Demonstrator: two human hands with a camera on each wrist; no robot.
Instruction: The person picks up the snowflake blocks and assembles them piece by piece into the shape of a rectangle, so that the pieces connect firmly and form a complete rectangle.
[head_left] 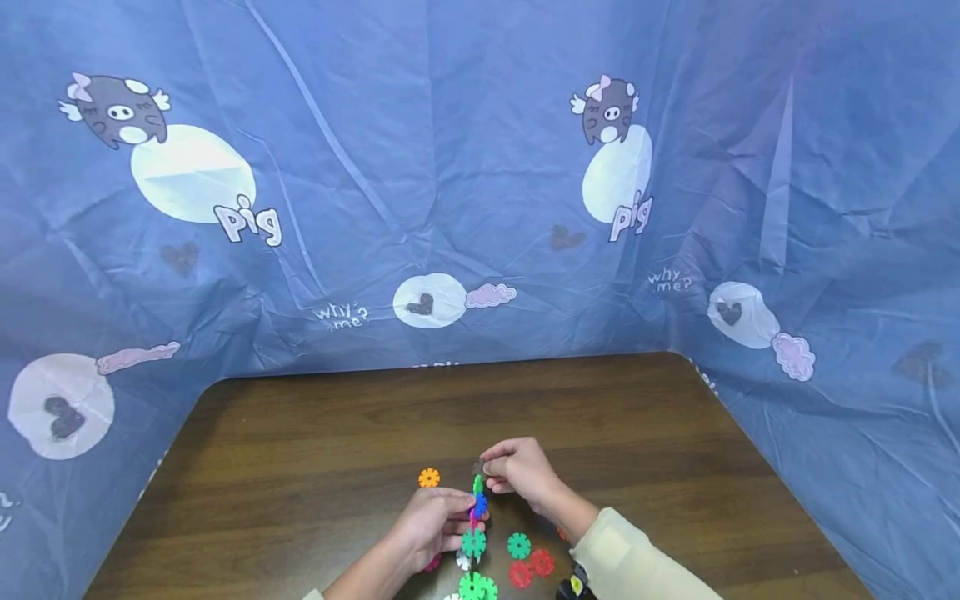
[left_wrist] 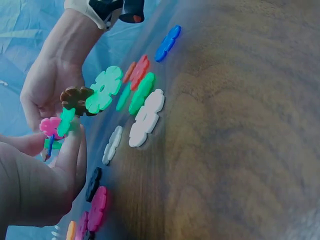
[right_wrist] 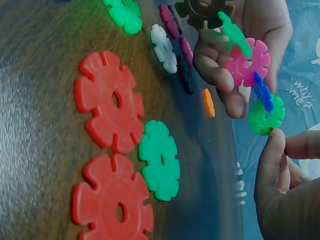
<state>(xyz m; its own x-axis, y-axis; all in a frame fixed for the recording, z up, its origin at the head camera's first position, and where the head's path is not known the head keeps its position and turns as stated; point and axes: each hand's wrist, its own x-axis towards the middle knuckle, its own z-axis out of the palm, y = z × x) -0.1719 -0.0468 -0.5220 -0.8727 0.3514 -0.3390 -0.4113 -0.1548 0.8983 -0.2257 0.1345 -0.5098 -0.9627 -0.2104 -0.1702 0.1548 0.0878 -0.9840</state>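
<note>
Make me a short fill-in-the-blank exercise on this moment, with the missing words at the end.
1. In the head view, the left hand holds a chain, and the lone disc just beyond that hand is ____.
2. In the right wrist view, the chain's blue disc sits between a pink disc and a ____ disc.
3. The two largest-looking discs in the right wrist view are both ____.

Missing words: orange; green; red.

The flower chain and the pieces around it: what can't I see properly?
- Head view: the dark piece, small and partly covered by the right hand's fingers.
- Head view: the black thing beside the right sleeve, cut off by the bottom edge.
- Right wrist view: the lower red piece, cut off below.
- Left wrist view: the orange piece, cut off below.
</note>
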